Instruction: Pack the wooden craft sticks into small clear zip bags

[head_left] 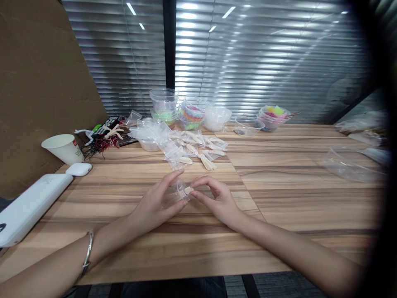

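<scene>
My left hand (153, 203) curves around a small clear plastic bag (178, 190), its thumb and fingers at the bag's mouth, which faces right. Between thumb and fingertips, my right hand (221, 202) pinches a small pale beige piece (188, 190) right at that mouth. Part of the piece is covered by the fingers, and its kind is too small to make out. Just beyond both hands lies a pile of clear bags (176, 153) with similar beige pieces. One beige bundle (207, 162) pokes out at the near side of the pile.
Clear plastic tubs (163, 99) with colourful contents stand along the blinds. Another tub (273, 118) is at the back right. On the left are a paper cup (63, 149), a white case (78, 169) and a long white device (35, 207). Clear plastic (347, 165) lies at right.
</scene>
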`<state>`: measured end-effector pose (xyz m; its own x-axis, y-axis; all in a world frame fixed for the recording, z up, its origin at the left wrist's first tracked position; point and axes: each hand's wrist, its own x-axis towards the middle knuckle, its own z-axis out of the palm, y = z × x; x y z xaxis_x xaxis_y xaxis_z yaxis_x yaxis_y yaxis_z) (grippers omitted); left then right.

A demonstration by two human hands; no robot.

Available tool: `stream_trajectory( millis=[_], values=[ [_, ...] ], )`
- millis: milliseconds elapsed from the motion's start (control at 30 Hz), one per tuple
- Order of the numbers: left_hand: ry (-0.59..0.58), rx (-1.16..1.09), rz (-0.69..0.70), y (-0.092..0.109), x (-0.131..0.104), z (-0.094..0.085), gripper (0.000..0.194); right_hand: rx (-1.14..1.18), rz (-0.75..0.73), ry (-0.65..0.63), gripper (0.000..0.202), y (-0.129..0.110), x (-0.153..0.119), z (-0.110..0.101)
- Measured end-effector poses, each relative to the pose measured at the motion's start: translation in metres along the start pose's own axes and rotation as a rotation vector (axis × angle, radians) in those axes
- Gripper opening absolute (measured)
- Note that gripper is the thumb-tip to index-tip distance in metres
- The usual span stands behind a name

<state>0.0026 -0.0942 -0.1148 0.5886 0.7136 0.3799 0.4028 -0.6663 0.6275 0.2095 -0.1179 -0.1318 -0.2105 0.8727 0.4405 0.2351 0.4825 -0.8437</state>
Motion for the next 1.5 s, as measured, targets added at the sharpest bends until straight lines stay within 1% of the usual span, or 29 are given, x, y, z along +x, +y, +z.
stream_trajectory(
  millis=[100, 200, 267, 367, 500, 600, 700, 767, 867, 933, 1000, 1067, 1167, 1233, 1267, 1400, 1500],
  values=[
    [0.066, -0.037, 0.016, 0.001, 0.001, 0.001, 0.073, 0.008, -0.045, -0.014, 0.012, -0.001, 0.000, 0.001],
    [0.120, -0.107, 0.068, 0.000, 0.001, 0.003, 0.078, -0.007, -0.085, 0.011, 0.011, -0.003, 0.000, 0.000],
    [0.136, -0.138, 0.101, -0.001, 0.001, 0.005, 0.078, -0.035, -0.112, 0.028, 0.011, -0.005, -0.001, 0.000],
    [0.140, -0.125, 0.120, -0.002, 0.001, 0.005, 0.080, -0.069, -0.143, 0.032, 0.012, -0.006, -0.001, -0.001],
    [0.115, -0.141, 0.145, -0.001, 0.001, 0.005, 0.080, -0.094, -0.161, 0.022, 0.012, -0.007, -0.001, 0.000],
    [0.105, -0.151, 0.164, 0.001, 0.000, 0.005, 0.081, -0.127, -0.214, 0.023, 0.015, -0.008, -0.002, 0.000],
    [0.091, -0.186, 0.148, 0.001, -0.002, 0.006, 0.083, -0.161, -0.272, 0.034, 0.017, -0.009, -0.002, 0.000],
    [0.075, -0.195, 0.149, 0.001, -0.002, 0.006, 0.083, -0.173, -0.271, 0.029, 0.016, -0.010, -0.002, 0.001],
    [0.039, -0.140, 0.265, 0.002, -0.001, 0.003, 0.085, -0.183, -0.248, 0.007, 0.013, -0.013, -0.004, 0.001],
    [-0.022, -0.109, 0.364, 0.004, 0.000, 0.000, 0.085, -0.198, -0.254, -0.004, 0.014, -0.014, -0.005, 0.001],
    [-0.082, -0.104, 0.401, 0.007, 0.000, -0.002, 0.082, -0.221, -0.276, -0.007, 0.015, -0.016, -0.006, 0.001],
    [-0.109, -0.141, 0.356, 0.010, -0.002, -0.003, 0.071, -0.232, -0.284, 0.010, 0.016, -0.017, -0.007, 0.000],
    [-0.124, -0.376, 0.160, 0.010, -0.005, -0.003, 0.051, -0.229, -0.260, 0.060, 0.016, -0.016, -0.005, -0.001],
    [-0.148, -0.532, 0.035, 0.007, -0.006, -0.003, 0.044, -0.224, -0.245, 0.074, 0.016, -0.014, -0.005, -0.001],
    [-0.172, -0.565, -0.003, 0.006, -0.006, -0.002, 0.042, -0.220, -0.242, 0.075, 0.017, -0.013, -0.004, -0.001],
    [-0.295, -0.547, -0.054, 0.002, -0.002, 0.001, 0.044, -0.181, -0.227, 0.058, 0.016, -0.009, -0.004, 0.000],
    [-0.300, -0.466, -0.138, 0.000, 0.001, 0.004, 0.049, -0.162, -0.216, 0.074, 0.014, -0.008, -0.004, -0.001]
  ],
)
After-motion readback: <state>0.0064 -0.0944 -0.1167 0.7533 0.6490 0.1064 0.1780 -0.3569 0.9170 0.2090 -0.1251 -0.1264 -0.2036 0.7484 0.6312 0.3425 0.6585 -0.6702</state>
